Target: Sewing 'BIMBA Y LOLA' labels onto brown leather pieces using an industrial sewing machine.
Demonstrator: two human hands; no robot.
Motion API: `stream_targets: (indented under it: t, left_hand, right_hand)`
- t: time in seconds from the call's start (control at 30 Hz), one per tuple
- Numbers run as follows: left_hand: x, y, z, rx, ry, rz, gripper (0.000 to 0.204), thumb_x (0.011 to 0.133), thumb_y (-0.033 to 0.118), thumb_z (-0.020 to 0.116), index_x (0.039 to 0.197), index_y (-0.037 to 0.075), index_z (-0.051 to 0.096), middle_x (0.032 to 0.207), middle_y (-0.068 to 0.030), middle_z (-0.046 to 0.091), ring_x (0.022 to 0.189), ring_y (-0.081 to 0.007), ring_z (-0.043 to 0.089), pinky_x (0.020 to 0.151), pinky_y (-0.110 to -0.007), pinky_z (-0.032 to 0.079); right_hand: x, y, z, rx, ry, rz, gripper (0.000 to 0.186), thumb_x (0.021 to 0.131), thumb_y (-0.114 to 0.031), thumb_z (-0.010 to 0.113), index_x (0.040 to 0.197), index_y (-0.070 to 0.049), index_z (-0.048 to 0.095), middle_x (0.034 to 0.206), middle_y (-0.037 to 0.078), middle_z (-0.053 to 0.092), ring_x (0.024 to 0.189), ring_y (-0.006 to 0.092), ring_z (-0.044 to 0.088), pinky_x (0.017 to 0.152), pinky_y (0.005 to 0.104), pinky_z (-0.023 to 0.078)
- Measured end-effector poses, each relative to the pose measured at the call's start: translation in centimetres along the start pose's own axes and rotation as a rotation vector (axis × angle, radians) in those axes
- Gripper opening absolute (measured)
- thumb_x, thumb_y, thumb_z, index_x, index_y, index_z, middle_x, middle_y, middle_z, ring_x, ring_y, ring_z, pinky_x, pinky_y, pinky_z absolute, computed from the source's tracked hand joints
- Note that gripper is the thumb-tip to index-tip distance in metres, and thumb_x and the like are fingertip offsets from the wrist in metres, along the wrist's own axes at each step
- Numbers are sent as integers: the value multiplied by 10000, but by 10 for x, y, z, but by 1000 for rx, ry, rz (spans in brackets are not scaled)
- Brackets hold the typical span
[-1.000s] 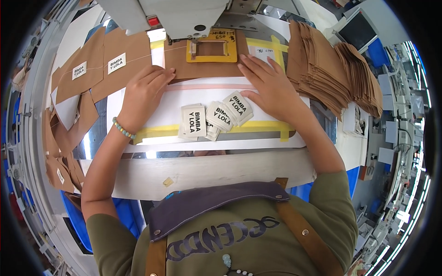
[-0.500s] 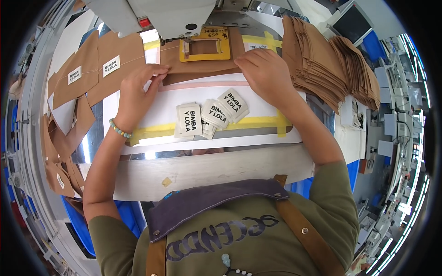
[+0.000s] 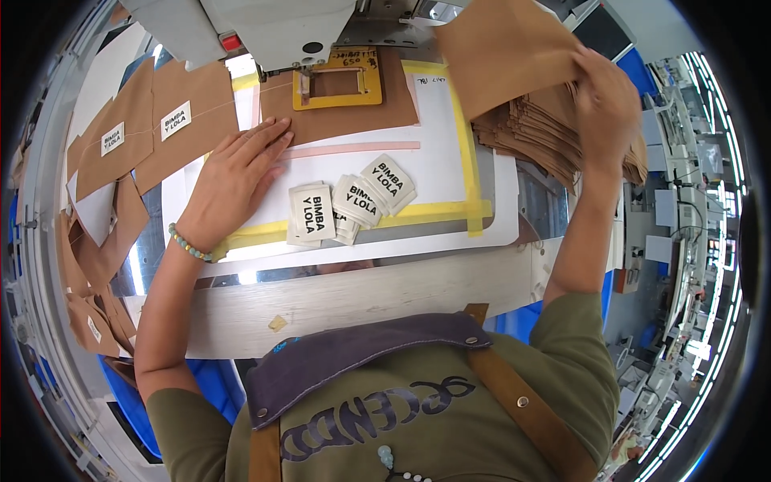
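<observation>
My left hand [image 3: 229,177] lies flat, fingers stretched out, with its fingertips on the near left edge of a brown fabric panel [image 3: 353,120]. That panel lies beneath a yellow rectangular frame [image 3: 376,90] with a window, under the head of a sewing machine [image 3: 277,36]. At the right, my right hand [image 3: 606,112] pinches the corner of a brown fabric piece [image 3: 510,60] and holds it raised above a stack of similar brown pieces [image 3: 534,132]. Several small white printed labels [image 3: 312,213] lie loosely piled in front of the panel.
To the left, brown panels with white labels [image 3: 175,120] trail from the machine, joined by thread. Yellow tape [image 3: 458,145] and a pink strip [image 3: 353,150] mark the white work sheet. A pale table edge [image 3: 385,281] runs before me, with blue bins [image 3: 213,381] below.
My right hand has moved from the panel to the right-hand stack and lifted a brown piece. My left hand has flattened out beside the panel's edge. The whole view has shifted slightly.
</observation>
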State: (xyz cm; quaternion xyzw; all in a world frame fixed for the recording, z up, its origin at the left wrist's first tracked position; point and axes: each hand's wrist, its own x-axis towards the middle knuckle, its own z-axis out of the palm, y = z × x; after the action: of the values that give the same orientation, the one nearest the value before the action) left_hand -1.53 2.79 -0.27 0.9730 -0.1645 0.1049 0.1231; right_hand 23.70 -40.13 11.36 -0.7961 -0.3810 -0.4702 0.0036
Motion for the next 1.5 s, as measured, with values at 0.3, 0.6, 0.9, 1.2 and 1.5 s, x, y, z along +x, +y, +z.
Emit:
stream_targets:
  t: [0.3,0.6,0.9,1.2,1.5]
  left_hand:
    - [-3,-2,-3,-11,-55,12,521,1003,77,680,1516,3,619,1655,-115,569,1543,-327,509,1231,-472,437]
    - [-11,6,-4,72,9,-60,583,996,122,700,1563,46,585,1705,-84,515,1577,-361,450,1263,-498,407]
    - [-28,-6,-6,-29,1,-117,557,972,126,726,1518,63,633,1635,-83,591,1570,-364,460,1270,-503,406]
    - [-20,1,-5,-90,79,-121,658,1003,251,712,1620,92,548,1688,-99,538,1623,-383,376,1320,-532,328]
    - [-25,0,-6,-49,-50,-115,706,994,301,729,1640,105,525,1718,-55,509,1619,-383,372,1326,-538,315]
  right_hand:
    - [-61,9,-15,5,-438,217,388,921,49,618,1224,-107,802,1356,81,759,1408,294,620,1179,434,503]
    - [-50,-145,46,566,-594,-225,647,1125,-504,554,1590,-54,563,1707,124,490,1634,314,350,1335,581,247]
    - [-61,-161,21,695,-709,-196,722,1109,-512,570,1635,-25,489,1731,131,456,1645,327,333,1339,593,213]
    - [-65,-154,29,779,-632,-41,686,1092,-414,622,1666,-74,461,1771,92,399,1661,371,280,1339,600,206]
    - [-65,-154,28,719,-717,-89,626,1100,-415,595,1646,-122,505,1765,84,414,1667,347,276,1352,615,183]
